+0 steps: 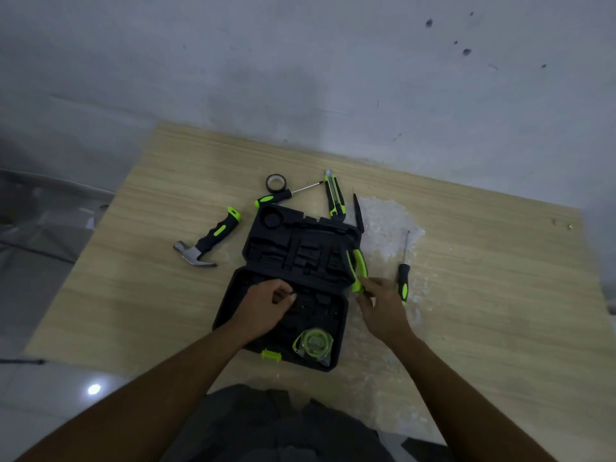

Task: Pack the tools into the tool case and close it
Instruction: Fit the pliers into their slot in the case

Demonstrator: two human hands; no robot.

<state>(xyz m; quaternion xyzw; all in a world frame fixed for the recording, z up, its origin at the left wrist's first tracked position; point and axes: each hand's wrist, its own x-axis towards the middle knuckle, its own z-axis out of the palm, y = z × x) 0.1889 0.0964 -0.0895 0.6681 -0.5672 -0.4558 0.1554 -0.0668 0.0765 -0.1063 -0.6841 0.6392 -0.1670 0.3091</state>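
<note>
Head view: a black tool case (293, 281) lies open on a light wooden table (160, 228), its lid half on the far side and its base half on the near side, a green latch (270, 355) on the near edge. A green tape measure (313, 343) sits in the near right corner of the base. The left hand (266, 306) rests over the far part of the base, its fingers curled and pinching a small dark item that is too small to identify. The right hand (380, 305), just right of the case, closes its fingertips on the near end of the green-handled pliers (357, 268), which lie along the right edge of the lid half. Right of that hand lies a screwdriver (404, 271) on a crumpled clear plastic sheet (386, 221). Left of the case lies a hammer (208, 240). Beyond the case lie a roll of black tape (276, 183), a second screwdriver (283, 196) and a utility knife (334, 195); a thin dark tool (358, 211) stands at the far right corner of the lid.
</note>
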